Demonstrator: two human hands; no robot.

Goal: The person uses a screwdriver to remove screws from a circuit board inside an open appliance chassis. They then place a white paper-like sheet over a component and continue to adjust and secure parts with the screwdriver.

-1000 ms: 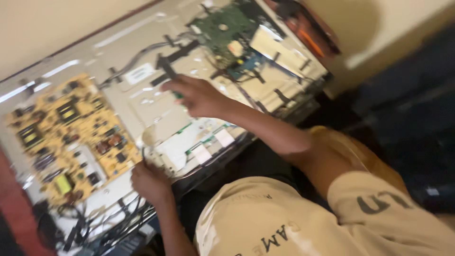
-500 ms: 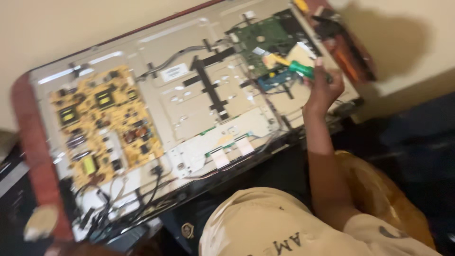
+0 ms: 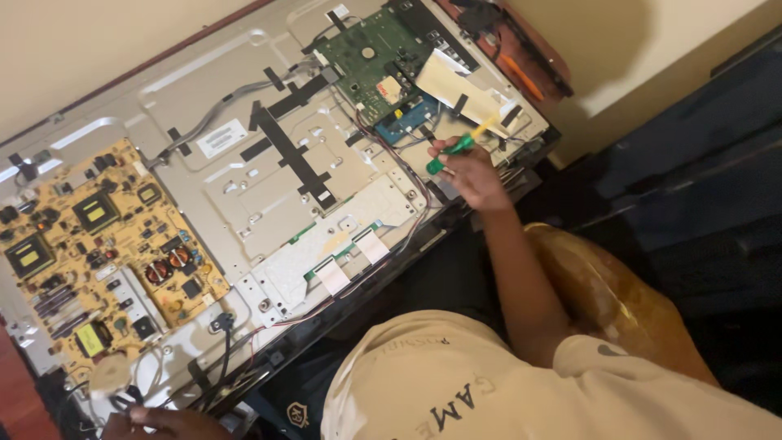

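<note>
cream wall runs behind an opened television back panel (image 3: 244,187), a grey metal sheet lying tilted across our view. at the panel's left end sits a yellow power board (image 3: 98,244). below that board, at the panel's lower edge, our left hand (image 3: 163,424) shows only in part among black cables (image 3: 216,358), and we cannot tell whether its grip is open or closed. black tape strips (image 3: 285,147) cross the panel's middle. toward the panel's right end lies a green circuit board (image 3: 375,61). just below it our right hand (image 3: 472,171) has its grip closed around a green-handled screwdriver (image 3: 456,148), its tip by a small blue board (image 3: 407,126).
</note>
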